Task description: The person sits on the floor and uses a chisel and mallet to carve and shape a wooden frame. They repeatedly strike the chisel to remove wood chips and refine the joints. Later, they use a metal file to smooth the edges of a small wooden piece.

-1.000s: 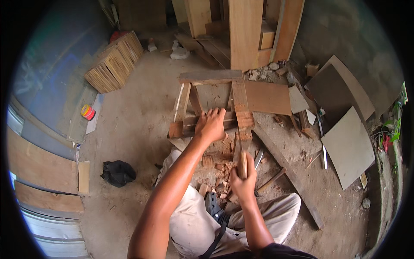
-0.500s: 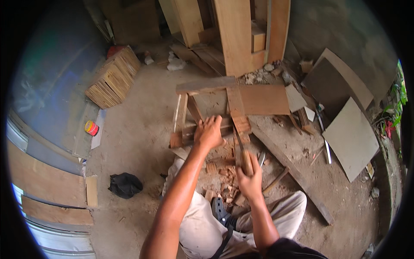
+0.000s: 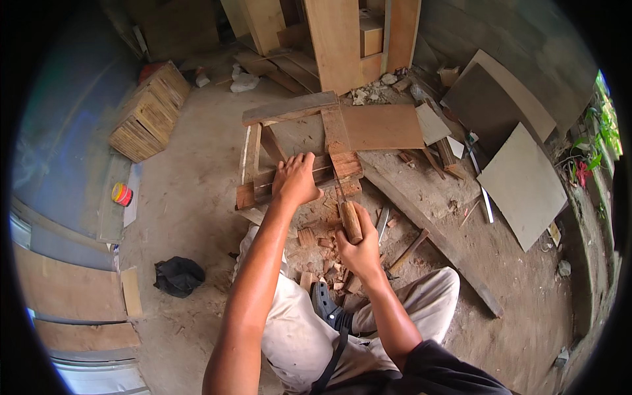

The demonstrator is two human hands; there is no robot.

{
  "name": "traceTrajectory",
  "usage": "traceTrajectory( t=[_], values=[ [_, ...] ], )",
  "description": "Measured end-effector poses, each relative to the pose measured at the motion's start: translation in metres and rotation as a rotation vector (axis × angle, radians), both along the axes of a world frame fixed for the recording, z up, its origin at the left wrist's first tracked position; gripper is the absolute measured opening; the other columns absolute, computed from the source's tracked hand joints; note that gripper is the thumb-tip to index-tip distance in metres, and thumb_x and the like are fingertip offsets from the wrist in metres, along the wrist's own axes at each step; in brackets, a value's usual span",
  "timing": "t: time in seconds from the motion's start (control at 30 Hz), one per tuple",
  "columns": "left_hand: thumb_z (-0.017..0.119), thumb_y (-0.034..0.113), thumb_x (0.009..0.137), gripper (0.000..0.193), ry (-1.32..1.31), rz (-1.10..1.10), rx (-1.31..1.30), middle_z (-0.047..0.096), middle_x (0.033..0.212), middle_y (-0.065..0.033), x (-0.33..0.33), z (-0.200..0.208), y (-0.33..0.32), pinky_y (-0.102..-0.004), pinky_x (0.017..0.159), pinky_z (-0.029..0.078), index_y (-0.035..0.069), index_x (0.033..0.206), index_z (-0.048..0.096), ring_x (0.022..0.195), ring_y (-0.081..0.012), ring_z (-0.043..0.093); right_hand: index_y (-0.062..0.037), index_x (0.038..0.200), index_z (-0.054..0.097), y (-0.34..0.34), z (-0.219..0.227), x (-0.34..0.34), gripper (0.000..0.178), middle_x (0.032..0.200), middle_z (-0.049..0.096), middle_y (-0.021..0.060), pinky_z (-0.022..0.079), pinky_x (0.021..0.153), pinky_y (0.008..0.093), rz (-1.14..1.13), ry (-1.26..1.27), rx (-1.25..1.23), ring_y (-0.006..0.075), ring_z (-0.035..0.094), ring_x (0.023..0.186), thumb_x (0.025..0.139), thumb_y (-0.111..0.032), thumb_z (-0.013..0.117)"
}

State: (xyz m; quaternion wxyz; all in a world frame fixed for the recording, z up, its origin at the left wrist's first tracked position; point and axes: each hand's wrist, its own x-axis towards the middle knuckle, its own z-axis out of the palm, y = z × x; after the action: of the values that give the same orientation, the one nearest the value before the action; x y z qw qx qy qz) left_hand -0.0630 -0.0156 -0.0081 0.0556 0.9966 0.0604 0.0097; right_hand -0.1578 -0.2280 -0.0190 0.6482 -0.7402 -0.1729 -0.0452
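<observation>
A wooden frame [image 3: 289,108] of joined dark and reddish bars lies on the ground in front of me. My left hand [image 3: 296,179] is closed over its near rail, fingers across the wood and thumb pointing right. My right hand [image 3: 359,247] grips the round wooden handle of a hand saw [image 3: 351,222]. Its thin blade, seen nearly edge-on, reaches forward to the frame's near right corner, beside a rough reddish block end [image 3: 347,164]. How deep the blade sits in the wood I cannot tell.
Wood chips [image 3: 326,253] lie near my shoe. To the right are a wooden-handled tool [image 3: 409,251], a metal blade [image 3: 382,222] and a long plank [image 3: 428,234]. Board sheets [image 3: 525,187] rest farther right. At left are a black bag [image 3: 179,276], a red-yellow tub [image 3: 122,194] and stacked wood [image 3: 150,112].
The whole scene has shifted a little up and left as the view moved. Both hands keep their holds on the frame and the saw; the saw's place at the corner looks nearly the same.
</observation>
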Motion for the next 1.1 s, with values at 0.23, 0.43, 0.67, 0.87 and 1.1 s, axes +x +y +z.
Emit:
traceTrajectory(
  t=[0.23,0.43,0.67,0.87,1.1],
  values=[
    [0.087,0.029,0.066,0.077,-0.03,0.027,0.02,0.06,0.134,-0.0154,0.003,-0.007,0.001,-0.0512,0.108,0.041,0.005,0.129,0.049,0.13,-0.0325,0.054,-0.0023,0.136,0.054,-0.039,-0.022,-0.042,0.05,0.102,0.072,0.0182,0.055,0.08,0.0351,0.196,0.405,-0.037,0.0215,0.071,0.089,0.088,-0.008,0.067],
    [0.087,0.029,0.066,0.078,-0.026,0.027,0.014,0.06,0.133,-0.0149,0.0,-0.006,0.003,-0.0505,0.109,0.04,0.006,0.131,0.05,0.13,-0.033,0.055,0.0006,0.136,0.055,-0.034,-0.072,-0.048,0.051,0.1,0.072,0.0245,0.055,0.083,0.038,0.139,0.472,-0.179,0.0286,0.072,0.092,0.09,-0.017,0.068],
    [0.087,0.029,0.067,0.081,0.019,0.008,-0.022,0.058,0.136,-0.0153,0.003,-0.005,0.004,-0.0507,0.112,0.038,0.006,0.134,0.048,0.133,-0.0328,0.052,-0.0007,0.135,0.054,-0.09,-0.046,-0.081,0.053,0.104,0.069,0.0138,0.053,0.086,0.0331,0.063,0.35,-0.184,0.0178,0.066,0.095,0.087,-0.011,0.074],
    [0.089,0.03,0.067,0.083,0.054,0.016,-0.045,0.057,0.14,-0.0157,0.003,-0.003,0.005,-0.053,0.116,0.035,0.006,0.135,0.047,0.136,-0.0334,0.05,0.0054,0.144,0.044,-0.107,-0.04,-0.101,0.058,0.101,0.064,0.0081,0.051,0.072,0.0288,0.016,0.382,0.143,0.0127,0.061,0.082,0.098,-0.019,0.068],
    [0.089,0.029,0.066,0.087,0.048,-0.006,-0.052,0.056,0.14,-0.0187,-0.005,-0.001,0.005,-0.0535,0.115,0.037,0.004,0.139,0.047,0.136,-0.0341,0.05,0.0055,0.153,0.035,-0.112,-0.035,-0.122,0.07,0.104,0.061,0.0079,0.051,0.069,0.0293,0.007,0.299,0.348,0.0128,0.061,0.078,0.102,-0.033,0.064]
  ],
)
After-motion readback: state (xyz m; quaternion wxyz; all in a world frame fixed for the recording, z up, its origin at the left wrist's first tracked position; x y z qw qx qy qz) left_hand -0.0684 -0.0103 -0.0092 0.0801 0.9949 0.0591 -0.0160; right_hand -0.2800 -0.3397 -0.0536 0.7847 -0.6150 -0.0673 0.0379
